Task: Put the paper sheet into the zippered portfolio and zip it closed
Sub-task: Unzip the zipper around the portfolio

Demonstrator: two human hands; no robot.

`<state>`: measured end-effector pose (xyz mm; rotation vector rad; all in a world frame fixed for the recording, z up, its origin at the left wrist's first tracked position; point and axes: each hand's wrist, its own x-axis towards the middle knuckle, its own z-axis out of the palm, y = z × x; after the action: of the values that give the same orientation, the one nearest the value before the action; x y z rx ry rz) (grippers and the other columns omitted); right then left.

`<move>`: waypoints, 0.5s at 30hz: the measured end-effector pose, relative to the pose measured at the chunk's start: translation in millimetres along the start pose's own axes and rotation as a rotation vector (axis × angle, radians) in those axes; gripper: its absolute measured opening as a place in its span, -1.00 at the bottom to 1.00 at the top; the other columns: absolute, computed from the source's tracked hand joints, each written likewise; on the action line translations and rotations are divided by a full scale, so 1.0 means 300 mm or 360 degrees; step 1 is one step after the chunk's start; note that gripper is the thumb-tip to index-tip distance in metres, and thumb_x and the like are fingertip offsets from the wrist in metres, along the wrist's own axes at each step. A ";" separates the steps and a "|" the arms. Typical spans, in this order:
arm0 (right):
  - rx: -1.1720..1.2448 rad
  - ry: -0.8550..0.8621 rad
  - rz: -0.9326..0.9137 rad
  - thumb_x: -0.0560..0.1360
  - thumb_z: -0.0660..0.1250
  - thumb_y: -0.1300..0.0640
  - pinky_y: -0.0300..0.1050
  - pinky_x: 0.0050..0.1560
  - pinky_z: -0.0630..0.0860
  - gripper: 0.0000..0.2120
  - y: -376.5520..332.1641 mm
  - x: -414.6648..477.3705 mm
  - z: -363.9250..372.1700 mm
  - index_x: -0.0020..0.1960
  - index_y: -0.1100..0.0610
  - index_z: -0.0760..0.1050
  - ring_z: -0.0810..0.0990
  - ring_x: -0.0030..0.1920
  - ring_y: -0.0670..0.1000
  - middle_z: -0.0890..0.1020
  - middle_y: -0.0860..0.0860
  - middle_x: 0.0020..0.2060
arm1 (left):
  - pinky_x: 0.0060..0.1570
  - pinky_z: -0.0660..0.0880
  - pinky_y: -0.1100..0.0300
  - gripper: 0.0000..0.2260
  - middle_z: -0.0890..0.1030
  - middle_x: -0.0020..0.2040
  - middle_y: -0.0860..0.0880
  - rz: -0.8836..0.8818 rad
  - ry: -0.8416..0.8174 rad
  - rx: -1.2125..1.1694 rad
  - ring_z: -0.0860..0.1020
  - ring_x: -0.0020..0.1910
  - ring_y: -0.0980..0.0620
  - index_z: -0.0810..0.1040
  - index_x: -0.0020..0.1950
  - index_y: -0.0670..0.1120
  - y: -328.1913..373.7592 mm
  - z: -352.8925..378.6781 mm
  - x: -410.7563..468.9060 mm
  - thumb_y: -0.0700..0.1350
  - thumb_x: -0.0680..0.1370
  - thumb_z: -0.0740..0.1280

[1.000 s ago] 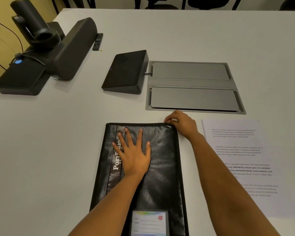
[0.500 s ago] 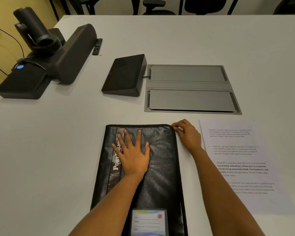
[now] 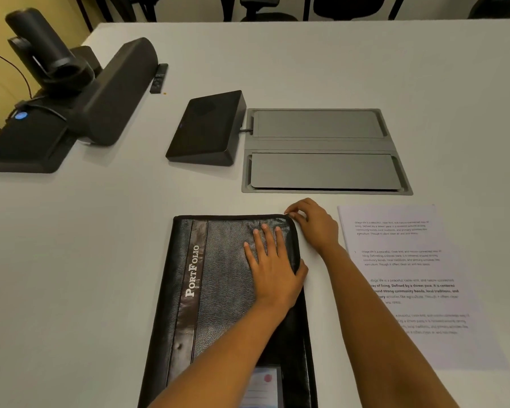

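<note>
The portfolio (image 3: 227, 304) lay closed under the flat, open left hand (image 3: 273, 270), the right hand (image 3: 314, 223) pinched at its far right corner, presumably on the zipper pull, and the paper sheet (image 3: 418, 284) remained outside, right of the portfolio.

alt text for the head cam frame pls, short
A person's left hand presses flat on a closed black portfolio while the right hand pinches at its far right corner, seemingly at the zipper pull. The paper sheet lies outside, just right of it, on a white table.
</note>
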<state>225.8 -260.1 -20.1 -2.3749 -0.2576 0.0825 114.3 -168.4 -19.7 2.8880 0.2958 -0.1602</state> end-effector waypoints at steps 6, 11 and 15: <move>0.0088 -0.0005 -0.0061 0.58 0.19 0.11 -0.19 -0.03 0.45 -0.81 0.025 -0.043 -0.015 0.04 0.08 0.58 0.54 0.04 -0.03 0.59 0.00 0.04 | 0.40 -0.37 -0.19 -0.27 -0.21 0.55 -0.18 0.0015 0.0018 0.0007 -0.25 0.52 -0.19 -0.25 0.53 -0.10 0.006 0.008 0.002 0.23 0.55 0.01; 0.0096 0.0179 -0.0007 0.59 0.17 0.09 -0.24 -0.14 0.45 -0.81 0.035 -0.100 -0.003 0.03 0.04 0.56 0.53 -0.01 -0.11 0.58 -0.05 0.03 | 0.40 -0.37 -0.20 -0.28 -0.21 0.55 -0.18 0.0087 0.0002 0.0032 -0.24 0.52 -0.20 -0.27 0.52 -0.11 0.008 0.018 -0.007 0.21 0.55 0.01; -0.0035 0.0072 0.0017 0.61 0.13 0.07 -0.24 -0.23 0.41 -0.77 0.028 -0.085 -0.001 0.12 0.00 0.53 0.52 0.00 -0.07 0.52 -0.02 0.10 | 0.39 -0.37 -0.22 -0.29 -0.21 0.55 -0.20 0.0076 -0.0054 0.0001 -0.25 0.52 -0.22 -0.24 0.52 -0.13 0.020 0.007 0.000 0.18 0.56 0.02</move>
<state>202.3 -271.5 -26.0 -2.3971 -0.2250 0.0313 115.3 -174.6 -20.5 2.8868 0.2204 -0.2007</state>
